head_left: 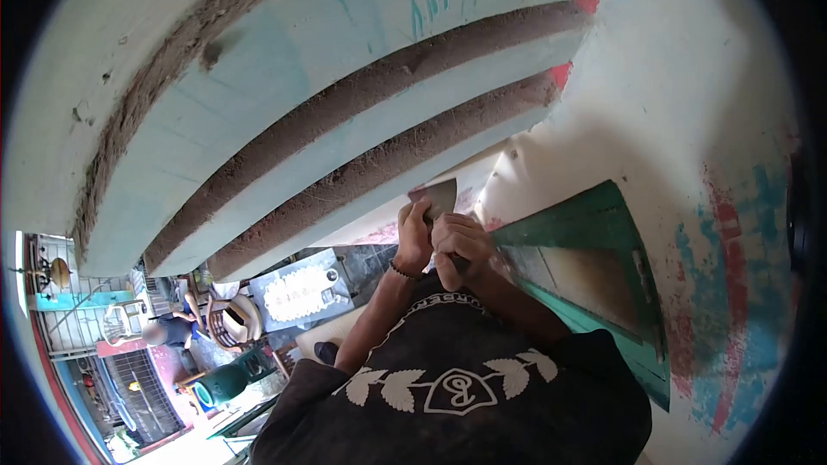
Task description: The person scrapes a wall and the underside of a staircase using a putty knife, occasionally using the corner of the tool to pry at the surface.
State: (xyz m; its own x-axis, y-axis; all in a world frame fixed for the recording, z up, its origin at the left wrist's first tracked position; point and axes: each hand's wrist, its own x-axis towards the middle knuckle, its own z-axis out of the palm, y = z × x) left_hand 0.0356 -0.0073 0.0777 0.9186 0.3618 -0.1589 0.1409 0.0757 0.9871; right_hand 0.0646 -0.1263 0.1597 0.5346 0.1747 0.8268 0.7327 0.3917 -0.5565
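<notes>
A broad-bladed scraper (444,195) is held in front of my chest, its grey blade pointing up and away from me. My right hand (463,241) is wrapped around the handle, most of which is hidden by the fingers. Closed beside it, my left hand (414,239) grips near the base of the blade; a dark bead bracelet (402,272) circles that wrist. The blade stands just below the lowest pale-blue ledge (362,200); whether it touches the wall behind cannot be made out.
Rough brown strips (379,159) run between the pale ledges overhead. To the right are a green-framed door (564,220) and a wall (724,310) with red and blue paint patches. Below left are a table (280,314), chairs (233,323), a green barrel (226,383) and a person (179,331).
</notes>
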